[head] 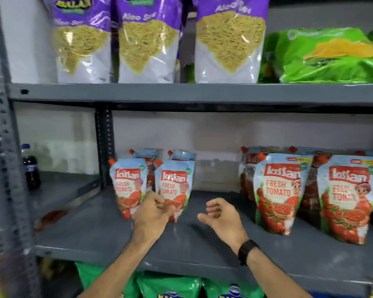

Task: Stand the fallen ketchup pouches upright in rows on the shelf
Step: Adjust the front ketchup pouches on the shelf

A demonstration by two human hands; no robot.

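Several red-and-blue ketchup pouches stand on the grey shelf [108,231]. Two small front ones, the left pouch [127,186] and the right pouch [174,186], stand at the left with others behind them. Two larger pouches, one [278,194] and another [347,198], stand at the right with more behind. My left hand [153,211] is in front of the two small pouches, fingers loosely curled; whether it touches them I cannot tell. My right hand [220,214], with a black wristband, hovers over the bare middle of the shelf, fingers loosely curled, holding nothing.
Purple snack bags [146,46] and green bags [332,54] fill the shelf above. A dark drink bottle [30,168] stands on the neighbouring shelf at the left, past a perforated upright [103,147]. A red pouch [50,218] lies flat at the shelf's left edge. Green bags [168,284] sit below.
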